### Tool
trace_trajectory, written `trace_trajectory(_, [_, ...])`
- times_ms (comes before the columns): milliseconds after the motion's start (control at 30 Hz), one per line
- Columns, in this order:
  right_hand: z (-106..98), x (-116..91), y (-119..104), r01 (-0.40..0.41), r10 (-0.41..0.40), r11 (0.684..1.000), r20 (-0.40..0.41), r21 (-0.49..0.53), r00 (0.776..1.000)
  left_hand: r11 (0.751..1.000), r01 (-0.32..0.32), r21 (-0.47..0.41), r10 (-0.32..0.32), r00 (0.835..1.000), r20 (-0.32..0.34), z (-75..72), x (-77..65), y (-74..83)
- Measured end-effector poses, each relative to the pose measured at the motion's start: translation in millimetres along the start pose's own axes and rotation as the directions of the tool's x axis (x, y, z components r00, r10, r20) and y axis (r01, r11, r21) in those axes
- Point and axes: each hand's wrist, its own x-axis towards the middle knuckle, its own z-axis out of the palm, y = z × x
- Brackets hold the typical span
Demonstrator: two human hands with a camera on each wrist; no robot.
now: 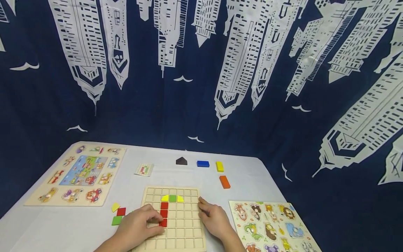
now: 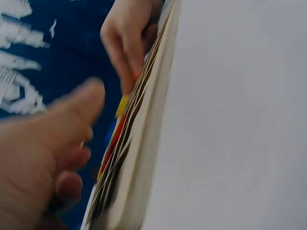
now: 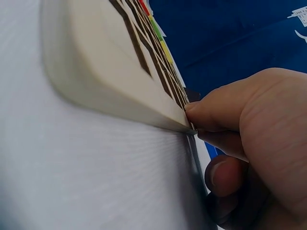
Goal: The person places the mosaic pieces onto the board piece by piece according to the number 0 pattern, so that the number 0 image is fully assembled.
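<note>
A wooden grid board lies on the table with a column of red square tiles, a green tile and yellow quarter-round tiles in its cells. My left hand reaches over its left side, thumb and fingertips spread around the lowest red tile. In the left wrist view, that thumb stands apart from the curled fingers, and nothing shows between them. At the board's right edge, my right hand holds the rim with its fingertips, seen closely in the right wrist view. Left of the board lie loose red, green and yellow tiles.
A small pattern card lies behind the board. Black, blue, yellow and orange blocks lie to its right. A vehicle puzzle is at left, an animal puzzle at right. A dark blue curtain hangs behind.
</note>
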Motion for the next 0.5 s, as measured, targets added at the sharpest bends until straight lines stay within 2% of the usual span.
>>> trace_trajectory(67, [0.6,0.3,-0.4,0.001,-0.001,1.0,0.003,-0.001,1.0,0.999,-0.019,0.038,0.02,1.0,-0.024,-12.3,-0.1,-5.1])
trace_trajectory(100, [0.7,0.5,-0.7,0.001,-0.001,1.0,0.005,-0.001,1.0,0.998,-0.008,0.062,0.011,0.999,-0.047,-20.8,0.4,-8.7])
trace_trajectory(167, [0.7,0.6,-1.2,0.001,-0.001,1.0,0.006,-0.004,1.0,0.992,0.047,0.117,-0.035,0.995,-0.098,-41.1,2.0,-19.1])
trace_trajectory(233, [0.6,0.8,-1.4,0.002,-0.002,1.0,0.005,-0.01,1.0,0.98,0.133,0.147,-0.117,0.987,-0.114,-62.9,1.8,-33.9])
trace_trajectory(300, [0.4,0.9,-1.6,0.004,-0.004,1.0,0.008,-0.01,1.0,0.963,0.22,0.155,-0.21,0.974,-0.081,-81.8,-1.3,-50.4])
trace_trajectory(367, [0.3,0.9,-1.6,0.004,-0.004,1.0,0.009,-0.012,1.0,0.95,0.286,0.129,-0.288,0.958,-0.001,-94.2,-6.1,-66.2])
trace_trajectory(500, [0.6,1.0,-1.1,0.003,-0.002,1.0,0.011,-0.011,1.0,0.931,0.36,0.053,-0.364,0.924,0.119,-102.7,-12.0,-88.1])
